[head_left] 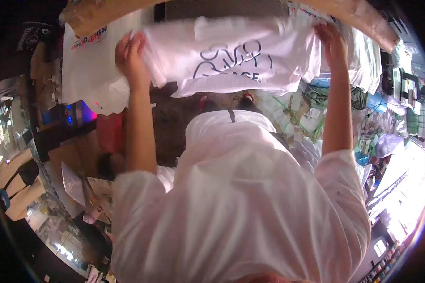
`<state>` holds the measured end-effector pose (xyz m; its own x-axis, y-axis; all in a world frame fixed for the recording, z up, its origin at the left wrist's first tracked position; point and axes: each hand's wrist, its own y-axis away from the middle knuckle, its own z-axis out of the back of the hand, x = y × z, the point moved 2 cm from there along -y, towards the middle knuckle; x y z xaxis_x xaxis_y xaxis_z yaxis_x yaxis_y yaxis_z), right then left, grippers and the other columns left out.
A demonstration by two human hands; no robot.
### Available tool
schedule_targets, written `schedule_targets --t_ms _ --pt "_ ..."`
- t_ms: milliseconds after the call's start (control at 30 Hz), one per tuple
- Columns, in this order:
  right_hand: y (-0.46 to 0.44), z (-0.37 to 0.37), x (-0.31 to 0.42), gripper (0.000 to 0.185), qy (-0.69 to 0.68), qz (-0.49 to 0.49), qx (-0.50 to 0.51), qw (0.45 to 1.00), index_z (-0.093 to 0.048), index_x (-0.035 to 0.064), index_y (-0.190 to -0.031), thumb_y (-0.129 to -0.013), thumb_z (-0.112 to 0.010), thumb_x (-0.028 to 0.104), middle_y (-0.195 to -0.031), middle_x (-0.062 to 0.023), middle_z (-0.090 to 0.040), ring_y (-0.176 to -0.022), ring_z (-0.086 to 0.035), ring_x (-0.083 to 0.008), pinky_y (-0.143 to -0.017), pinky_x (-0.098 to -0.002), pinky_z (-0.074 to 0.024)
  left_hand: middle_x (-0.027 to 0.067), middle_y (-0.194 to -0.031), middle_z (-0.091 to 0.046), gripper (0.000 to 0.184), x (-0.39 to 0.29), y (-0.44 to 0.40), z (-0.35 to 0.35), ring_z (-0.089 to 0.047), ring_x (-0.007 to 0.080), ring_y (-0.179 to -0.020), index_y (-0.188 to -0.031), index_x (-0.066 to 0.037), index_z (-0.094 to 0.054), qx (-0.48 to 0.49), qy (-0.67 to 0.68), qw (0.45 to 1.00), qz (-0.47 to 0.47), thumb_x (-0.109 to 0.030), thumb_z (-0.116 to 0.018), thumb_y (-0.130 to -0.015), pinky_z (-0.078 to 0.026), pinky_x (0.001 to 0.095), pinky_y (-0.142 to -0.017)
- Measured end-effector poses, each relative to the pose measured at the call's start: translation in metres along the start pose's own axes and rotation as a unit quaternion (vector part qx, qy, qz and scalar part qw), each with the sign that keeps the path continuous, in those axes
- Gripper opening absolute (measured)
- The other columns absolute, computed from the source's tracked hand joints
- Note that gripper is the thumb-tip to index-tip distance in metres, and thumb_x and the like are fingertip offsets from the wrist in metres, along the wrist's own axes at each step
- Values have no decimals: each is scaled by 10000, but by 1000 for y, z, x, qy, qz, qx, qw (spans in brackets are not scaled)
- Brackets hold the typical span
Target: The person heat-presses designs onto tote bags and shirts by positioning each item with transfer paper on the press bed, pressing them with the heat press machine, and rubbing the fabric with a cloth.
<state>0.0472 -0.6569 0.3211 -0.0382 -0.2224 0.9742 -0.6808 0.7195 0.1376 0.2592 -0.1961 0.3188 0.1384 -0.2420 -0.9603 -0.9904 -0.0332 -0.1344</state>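
A white T-shirt [174, 52] with a dark line print and lettering is stretched out in front of me, its lower edge folded and hanging. My left hand [131, 53] grips it at the left end, fingers closed on the cloth and slightly blurred. At the opposite end my right hand [331, 41] pinches the cloth near its upper corner. Part of the lettering is hidden in a fold.
White printed garments [87, 61] hang or lie at the left, with more white cloth [363, 56] at the right. A curved tan bar [212, 5] crosses the top. Scattered scraps and bags [311, 118] cover the floor at right. A blue-purple light [82, 112] glows at left.
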Motion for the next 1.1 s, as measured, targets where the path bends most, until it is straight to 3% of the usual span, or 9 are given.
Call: schedule_targets --t_ms 100,167,400,667,800,867,967,1067,1100 --pt "-73 -29 -8 312 76 61 101 990 -597 6 -1096 -960 -503 271 -961 -79 -652 -885 -634 -171 -758 -279 -484 181 -1203 -562 347 51 -75 -25 -590 242 -1043 -1174 58 -507 74 -3 996 -53 -115 -584 -883 -498 350 -903" --pt "-109 -38 -28 313 110 69 100 987 -598 11 -1094 -961 -502 277 -949 -76 -649 -873 -630 -167 -752 -277 -481 176 -1203 -563 362 84 -116 -43 -587 240 -1046 -1184 52 -506 111 -31 989 -89 -142 -579 -887 -493 350 -905" --pt "-203 -30 -87 318 160 35 30 986 -604 27 -1088 -965 -497 300 -905 -66 -639 -830 -614 -155 -728 -268 -471 159 -1205 -567 419 179 -175 -57 -576 231 -1059 -1218 31 -504 130 -114 985 10 -236 -560 -900 -478 350 -910" --pt "-215 -8 -109 324 180 39 -19 983 -610 45 -1082 -970 -491 325 -854 -54 -627 -782 -596 -141 -700 -258 -460 140 -1207 -572 492 204 -175 -55 -564 222 -1073 -1256 7 -503 148 -137 976 79 -344 -539 -914 -461 351 -917" --pt "-154 0 -130 328 191 60 -48 978 -613 54 -1078 -972 -488 338 -829 -49 -621 -757 -588 -134 -686 -254 -454 130 -1208 -574 530 183 -109 -39 -558 217 -1080 -1276 -5 -502 132 -143 973 120 -398 -528 -921 -453 351 -921" --pt "-94 7 -143 330 165 -11 -29 986 -615 59 -1077 -974 -486 344 -817 -46 -618 -745 -583 -130 -680 -251 -451 125 -1209 -575 550 167 -41 -17 -555 215 -1083 -1285 -11 -501 115 -136 964 195 -425 -523 -925 -448 351 -922" --pt "15 42 -177 358 91 -285 83 951 -630 100 -1051 -969 -489 418 -748 -18 -568 -675 -520 -110 -650 -270 -445 118 -1210 -577 579 141 54 26 -551 211 -1089 -1300 -20 -500 92 -90 930 343 -465 -515 -930 -442 351 -925" --pt "86 37 -154 530 -17 -329 110 938 -536 45 -1256 -932 -543 464 -1006 -51 -638 -859 -595 -140 -798 -319 -479 95 -1185 -588 563 138 98 72 -556 193 -1072 -1283 -9 -511 98 91 840 526 -424 -584 -909 -451 323 -903" --pt "91 50 -160 513 -14 -327 119 937 -538 39 -1255 -925 -567 430 -1035 -53 -632 -880 -591 -143 -812 -332 -475 95 -1185 -588 563 135 92 88 -556 193 -1072 -1283 -9 -511 100 87 839 527 -424 -584 -909 -451 323 -903"
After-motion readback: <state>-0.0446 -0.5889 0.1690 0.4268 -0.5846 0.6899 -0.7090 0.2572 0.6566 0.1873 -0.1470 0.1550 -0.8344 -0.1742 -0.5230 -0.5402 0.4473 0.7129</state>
